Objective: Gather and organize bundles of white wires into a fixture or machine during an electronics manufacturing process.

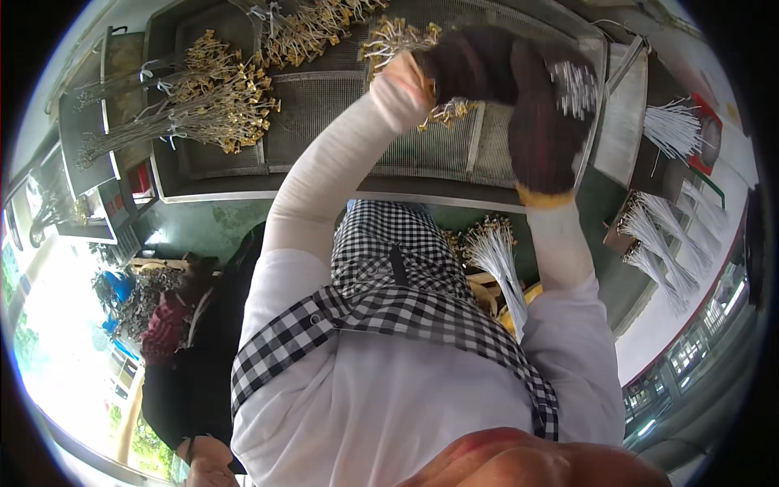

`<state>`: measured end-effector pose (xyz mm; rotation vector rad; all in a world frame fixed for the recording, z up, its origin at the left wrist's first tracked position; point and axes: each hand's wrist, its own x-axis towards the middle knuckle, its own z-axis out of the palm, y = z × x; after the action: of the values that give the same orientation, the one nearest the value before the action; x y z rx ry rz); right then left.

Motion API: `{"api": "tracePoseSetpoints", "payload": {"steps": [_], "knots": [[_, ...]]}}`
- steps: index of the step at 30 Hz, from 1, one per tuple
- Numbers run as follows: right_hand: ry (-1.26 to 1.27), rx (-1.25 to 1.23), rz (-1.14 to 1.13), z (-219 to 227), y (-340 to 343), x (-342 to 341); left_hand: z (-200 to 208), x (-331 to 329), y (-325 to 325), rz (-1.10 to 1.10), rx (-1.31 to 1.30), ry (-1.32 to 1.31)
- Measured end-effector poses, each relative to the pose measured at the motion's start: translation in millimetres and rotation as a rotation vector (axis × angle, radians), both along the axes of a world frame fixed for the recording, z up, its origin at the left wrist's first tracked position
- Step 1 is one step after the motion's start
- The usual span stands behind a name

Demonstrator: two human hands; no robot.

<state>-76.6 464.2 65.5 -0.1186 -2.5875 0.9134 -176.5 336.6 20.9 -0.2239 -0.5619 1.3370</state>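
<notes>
My left hand (475, 65), in a dark knitted glove, reaches over the mesh-bottomed metal tray (324, 105). Its fingers are blurred and merge with the other glove. My right hand (548, 122), in a matching glove with a yellow cuff, is closed on a bundle of thin white rods (576, 89), whose ends show blurred at its outer side. How much of the bundle lies under the gloves is hidden. Just beyond my left wrist is a cluster of wires with brass-coloured tips (398, 39). More brass-coloured tips (446, 114) show below that wrist.
Grey wire bundles with brass-coloured tips (235, 97) lie at the tray's left. White rod bundles (673, 130) rest at the right, with others (661, 243) nearer. Another white bundle (497, 260) stands below the tray edge. A person in dark clothing (182, 398) is at my left.
</notes>
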Motion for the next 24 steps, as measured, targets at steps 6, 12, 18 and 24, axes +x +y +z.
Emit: {"api": "tracePoseSetpoints", "payload": {"steps": [6, 12, 18, 24], "knots": [[-0.314, -0.311, 0.349, -43.9, -17.8, 150.3, -55.0, 106.1, -17.3, -1.327, 0.446, -2.775], [-0.383, 0.176, 0.927, -113.9, 5.2, 248.8, -150.5, 278.9, 3.2, -0.133, 2.535, -2.687], [-0.489, 0.245, 1.029, -99.6, 21.4, 282.6, -184.1, 307.4, -4.5, -0.92, 0.064, -3.166], [-0.831, -0.014, 0.402, -124.6, 37.0, 283.0, -212.1, 330.2, -7.6, -1.063, 0.101, -3.174]]}}
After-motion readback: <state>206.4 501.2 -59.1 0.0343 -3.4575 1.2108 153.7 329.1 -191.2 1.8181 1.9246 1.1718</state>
